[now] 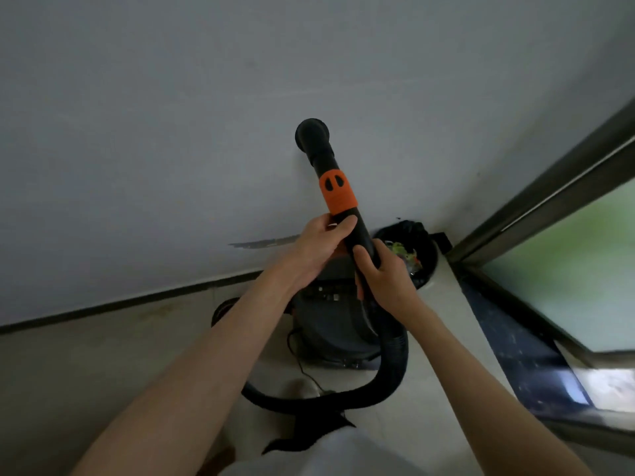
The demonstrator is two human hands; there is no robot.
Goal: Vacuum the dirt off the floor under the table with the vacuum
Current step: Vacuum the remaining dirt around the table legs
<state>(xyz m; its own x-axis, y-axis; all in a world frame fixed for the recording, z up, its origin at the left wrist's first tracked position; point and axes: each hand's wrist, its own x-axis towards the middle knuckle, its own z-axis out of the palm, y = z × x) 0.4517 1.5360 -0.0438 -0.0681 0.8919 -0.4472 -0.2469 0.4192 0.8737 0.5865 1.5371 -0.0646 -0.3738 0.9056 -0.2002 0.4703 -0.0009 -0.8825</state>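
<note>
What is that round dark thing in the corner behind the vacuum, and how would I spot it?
Follow the grey wall right to the corner where it meets the window frame. On the floor there, just behind the vacuum body, stands a bin lined with a black bag. Its colourful rubbish inside sets it apart from the vacuum's plain dark casing.

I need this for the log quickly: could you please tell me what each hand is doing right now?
Left hand: grips the vacuum wand below its orange band.
Right hand: grips the wand lower down.

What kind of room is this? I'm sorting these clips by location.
Probably an indoor room corner at home: plain grey painted wall, pale tiled floor, frosted glass sliding door, and a black-lined waste bin beside the grey canister vacuum.
</note>
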